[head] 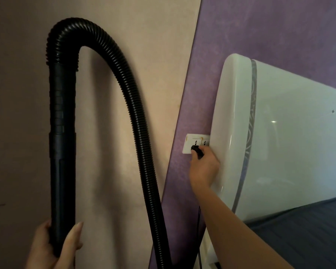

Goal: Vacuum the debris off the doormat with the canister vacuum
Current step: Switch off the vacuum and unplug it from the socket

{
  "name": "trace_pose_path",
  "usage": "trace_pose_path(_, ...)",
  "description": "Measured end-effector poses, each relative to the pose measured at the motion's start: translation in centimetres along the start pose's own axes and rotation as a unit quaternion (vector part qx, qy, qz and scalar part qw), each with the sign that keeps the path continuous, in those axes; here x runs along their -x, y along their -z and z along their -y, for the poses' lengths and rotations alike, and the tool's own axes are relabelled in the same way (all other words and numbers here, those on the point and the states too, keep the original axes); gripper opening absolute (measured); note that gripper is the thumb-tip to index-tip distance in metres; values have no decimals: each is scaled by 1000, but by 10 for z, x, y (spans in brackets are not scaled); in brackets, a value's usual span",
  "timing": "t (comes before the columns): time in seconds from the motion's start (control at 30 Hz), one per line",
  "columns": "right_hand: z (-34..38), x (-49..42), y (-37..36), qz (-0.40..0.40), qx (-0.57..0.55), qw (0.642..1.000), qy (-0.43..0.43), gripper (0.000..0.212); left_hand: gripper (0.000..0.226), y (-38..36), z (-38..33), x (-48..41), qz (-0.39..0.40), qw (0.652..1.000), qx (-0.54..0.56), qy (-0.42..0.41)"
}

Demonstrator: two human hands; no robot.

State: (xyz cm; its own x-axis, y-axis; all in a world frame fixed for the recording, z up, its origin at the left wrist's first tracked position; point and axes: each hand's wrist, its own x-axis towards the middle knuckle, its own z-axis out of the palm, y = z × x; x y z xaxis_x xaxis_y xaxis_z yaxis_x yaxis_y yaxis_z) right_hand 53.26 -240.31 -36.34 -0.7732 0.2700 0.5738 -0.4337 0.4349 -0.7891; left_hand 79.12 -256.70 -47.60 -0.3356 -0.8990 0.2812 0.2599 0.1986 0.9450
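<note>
My left hand [47, 247] grips the black vacuum wand [62, 152], held upright at the lower left. From its top a ribbed black hose [136, 121] loops over and runs down to the bottom edge. My right hand [203, 167] pinches a black plug [197, 150] at the white wall socket [192, 144] on the purple wall. A thin black cord [199, 230] hangs below that arm. The doormat and the canister are out of view.
A glossy white headboard [279, 136] stands just right of the socket, with a dark grey bed cover [308, 233] below it. A beige wall [109, 171] lies behind the hose; it meets the purple wall [260, 26] at a slanted edge.
</note>
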Motion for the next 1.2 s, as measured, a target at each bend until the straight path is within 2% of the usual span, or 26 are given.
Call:
trace_pose_path(0.07,0,-2,0,7,-8,1000,-11,24,29,2,-3,5,17,1000,-14,-13)
trace_pose_path(0.2,6,-1,12,18,-10,999,-40,25,39,4,-8,9,1,999,14,-41)
trace_pose_path(0.3,6,19,33,8,-34,998,-43,22,23,7,-15,8,-27,998,42,-39)
trace_pose_path(0.43,1,51,57,55,-121,990,-43,14,30,13,-16,8,-11,997,68,-45)
trace_pose_path(0.5,5,63,72,80,-155,984,-32,23,33,18,-11,8,-29,996,75,-39)
trace_pose_path(0.6,7,80,96,144,-179,973,-17,24,24,22,-1,9,-20,999,39,-16)
trace_pose_path(0.7,-4,101,122,221,-210,952,-21,18,16,30,13,28,12,999,32,20)
trace_pose_path(0.83,-22,141,154,306,-223,925,-10,25,27,44,15,55,64,996,44,35)
trace_pose_path(0.97,-37,186,173,451,-203,869,-4,27,23,54,29,70,125,991,2,49)
trace_pose_path(1.1,-58,228,178,517,-184,836,-27,29,22,68,55,92,138,987,-29,81)
trace_pose_path(1.2,-74,251,171,602,-130,787,-6,27,23,78,65,104,149,981,-63,106)
